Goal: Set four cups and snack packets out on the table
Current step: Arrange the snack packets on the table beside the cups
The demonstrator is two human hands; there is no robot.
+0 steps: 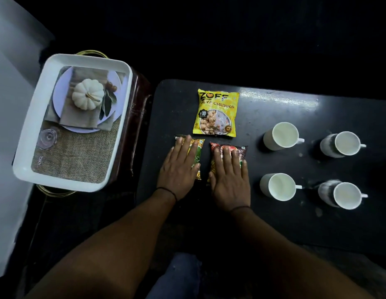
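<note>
Pressing flat with straight fingers, the left hand [179, 167] is laid on the green packet [195, 156] and the right hand [229, 180] on the red packet [231, 152]. Nothing's gripped. The yellow packet [215, 114] and four cups [281, 135] are seen on the dark table [274, 223].

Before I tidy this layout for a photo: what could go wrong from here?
1. The left hand and right hand lie flat on the green packet and red packet; pressing harder may crush the snacks.
2. The right hand is near the closest cup; a sideways sweep could knock it.
3. The white tray overhangs its support and might tip if bumped.
</note>
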